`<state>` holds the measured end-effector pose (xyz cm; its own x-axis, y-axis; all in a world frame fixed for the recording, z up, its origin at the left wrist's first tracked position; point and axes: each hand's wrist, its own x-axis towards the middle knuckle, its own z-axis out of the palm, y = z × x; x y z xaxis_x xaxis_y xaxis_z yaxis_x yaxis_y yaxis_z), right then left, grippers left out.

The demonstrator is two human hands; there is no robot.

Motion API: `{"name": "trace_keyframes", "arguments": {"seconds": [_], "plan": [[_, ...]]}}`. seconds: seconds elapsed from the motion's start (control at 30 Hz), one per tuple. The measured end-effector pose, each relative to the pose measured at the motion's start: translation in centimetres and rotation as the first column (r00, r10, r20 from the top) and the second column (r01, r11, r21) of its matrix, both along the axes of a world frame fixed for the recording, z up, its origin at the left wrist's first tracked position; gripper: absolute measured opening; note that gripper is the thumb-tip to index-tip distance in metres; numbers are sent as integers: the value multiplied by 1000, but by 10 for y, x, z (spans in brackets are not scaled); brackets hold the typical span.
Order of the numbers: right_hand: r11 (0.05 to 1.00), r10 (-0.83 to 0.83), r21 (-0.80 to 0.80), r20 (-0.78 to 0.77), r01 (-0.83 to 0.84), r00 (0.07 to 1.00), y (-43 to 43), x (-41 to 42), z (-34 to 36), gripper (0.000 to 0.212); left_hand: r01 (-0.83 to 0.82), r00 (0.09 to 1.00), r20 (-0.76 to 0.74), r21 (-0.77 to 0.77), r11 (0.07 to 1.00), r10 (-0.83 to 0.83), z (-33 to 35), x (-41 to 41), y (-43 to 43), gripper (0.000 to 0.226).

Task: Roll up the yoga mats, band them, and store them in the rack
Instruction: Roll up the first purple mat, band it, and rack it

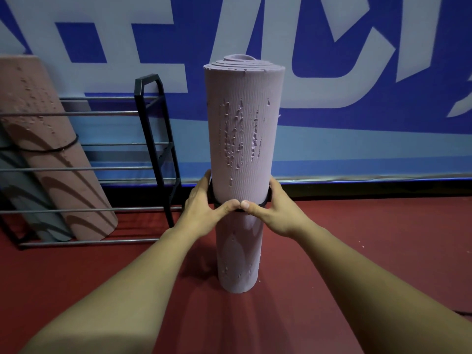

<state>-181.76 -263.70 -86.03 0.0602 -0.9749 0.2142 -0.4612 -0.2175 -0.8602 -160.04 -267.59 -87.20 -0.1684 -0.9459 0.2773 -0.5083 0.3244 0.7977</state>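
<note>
A blue wall banner [357,139] with big pale letters is filling the background, its letters running off the top and sides, so they are not making a readable word. A red floor [357,251] is spreading below it. On the left a rack [158,139] with a black end frame and grey rails is standing on the floor, and the picture edge is cutting off its left part.

A purple mat [242,139], rolled up, is standing upright on the floor just right of the rack, its surface pitted and torn in spots. A pink mat [51,154] is leaning inside the rack with a thin black loop [63,146] circling it. A grey mat [30,208] is sitting partly hidden behind the pink one.

The left hand [201,213] and right hand [273,213] are curling round the purple mat about midway up, thumbs meeting at the front. Each grip is pinching a black band [266,200] against the roll. The thumbs are covering the band's front, and the fingers are disappearing behind the mat.
</note>
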Motion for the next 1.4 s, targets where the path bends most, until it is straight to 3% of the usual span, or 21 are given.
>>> {"name": "trace_keyframes", "arguments": {"seconds": [0.17,0.27,0.43,0.63,0.87,1.0,1.13,1.27,1.4], "plan": [[994,-47,-90,110,57,993,2,11,19,64,0,986,-164,-63,998,-10,19,-12,-1,124],[995,-42,-88,112,52,993,1,10,17,70,34,984,-171,-74,997,-46,17,-16,3,120],[1000,-21,8,83,21,996,-1,2,5,100,75,985,-153,-47,996,-82,6,-14,3,126],[999,-36,-18,144,39,989,-5,6,9,90,33,990,-135,-77,996,-43,11,-16,1,116],[998,-47,43,147,41,988,0,7,8,97,47,985,-165,-33,998,-51,10,-19,1,117],[999,-30,45,157,24,987,3,10,11,82,52,981,-184,-33,998,-58,8,-19,0,119],[997,-39,-52,269,55,962,7,18,29,64,19,970,-238,-93,996,-41,25,-26,-1,109],[985,-77,-121,323,122,943,2,26,50,86,-21,944,-328,-180,983,-40,48,-35,-4,110],[973,-103,-153,375,171,921,-4,31,66,93,-57,925,-378,-209,976,-27,61,-39,-8,114]]}}
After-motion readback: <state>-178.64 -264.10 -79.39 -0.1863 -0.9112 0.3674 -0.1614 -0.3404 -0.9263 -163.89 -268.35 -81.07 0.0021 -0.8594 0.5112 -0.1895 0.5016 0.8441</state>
